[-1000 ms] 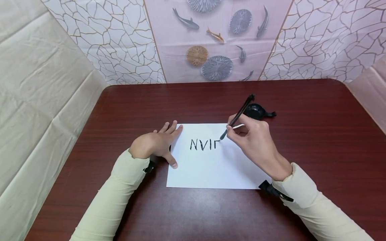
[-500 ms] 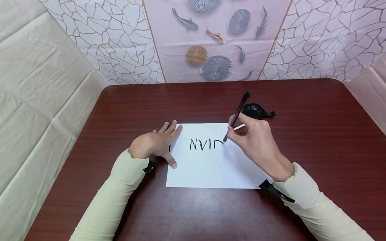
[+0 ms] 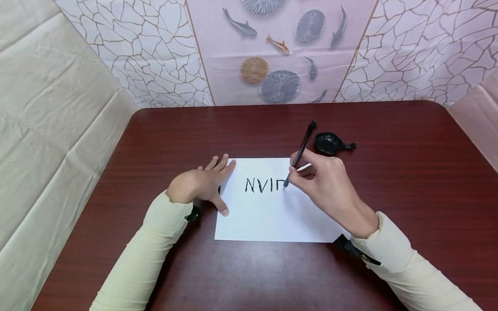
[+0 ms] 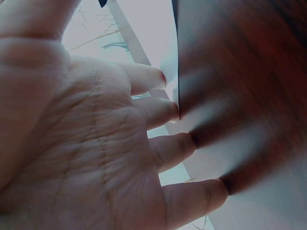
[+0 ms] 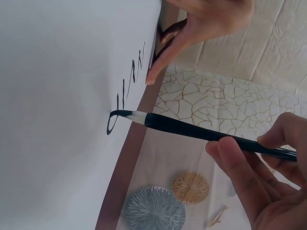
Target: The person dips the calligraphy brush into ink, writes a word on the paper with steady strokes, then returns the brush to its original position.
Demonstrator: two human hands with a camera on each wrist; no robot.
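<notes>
A white sheet of paper [image 3: 256,222] lies on the dark red-brown table, bearing black brush letters [image 3: 259,185] that read N, V, I and a curved stroke. My right hand [image 3: 327,185] pinches a dark-handled paintbrush [image 3: 303,144] between thumb and fingers. In the right wrist view the brush's pale bristles [image 5: 139,117] end in a black tip, which touches the paper at the curved stroke [image 5: 111,125]. My left hand [image 3: 202,185] rests at the sheet's left edge with fingers spread. The left wrist view shows its palm [image 4: 91,143], with fingertips on the paper's corner and on the table.
A small black pan-shaped dish [image 3: 328,143] with a short handle stands behind my right hand. The table [image 3: 175,134] ends at a patterned cloth backdrop [image 3: 155,52]. A pale cloth [image 3: 58,129] hangs along the left side.
The brush tip first moved right, drawing the stroke's top, then came down and back left as the stroke curved. The left hand has stayed in place.
</notes>
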